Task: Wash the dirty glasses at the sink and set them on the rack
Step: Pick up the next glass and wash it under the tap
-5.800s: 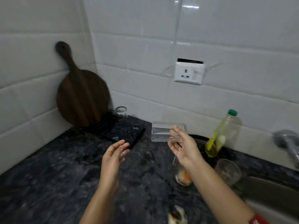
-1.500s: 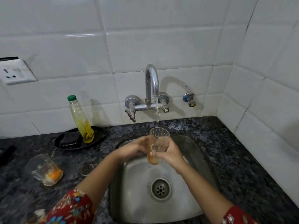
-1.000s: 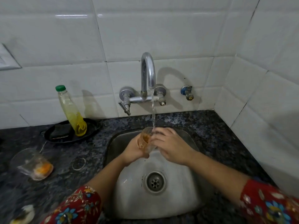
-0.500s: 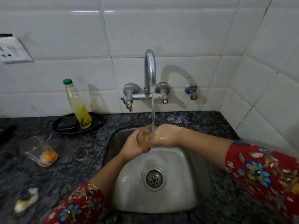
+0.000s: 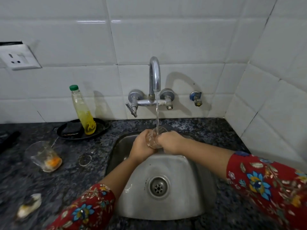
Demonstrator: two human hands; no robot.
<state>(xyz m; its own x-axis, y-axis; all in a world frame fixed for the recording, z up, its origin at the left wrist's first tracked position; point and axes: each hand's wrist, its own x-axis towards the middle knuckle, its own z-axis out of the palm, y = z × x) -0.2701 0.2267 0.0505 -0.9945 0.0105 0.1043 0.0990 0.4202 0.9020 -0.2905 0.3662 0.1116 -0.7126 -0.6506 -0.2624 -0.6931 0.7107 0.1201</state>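
Observation:
A clear ribbed glass (image 5: 155, 138) is held upright over the steel sink (image 5: 167, 205), under a stream of water from the tap (image 5: 154, 75). My left hand (image 5: 141, 145) grips it from the left and my right hand (image 5: 171, 142) from the right, fingers wrapped around it. Water runs into its open mouth. A second dirty glass (image 5: 44, 156) with orange residue lies tilted on the dark counter at the left. The rack is only a dark edge (image 5: 8, 141) at the far left.
A soap bottle (image 5: 83, 112) with a green cap stands in a black dish (image 5: 81, 130) behind the sink's left corner. A wet ring mark (image 5: 85, 160) and a scrap of peel (image 5: 29, 206) lie on the counter. Tiled walls close in behind and at the right.
The glass has tipped upright between my hands and looks clearer, its orange tint gone. My right forearm has dropped lower across the sink. Water keeps running.

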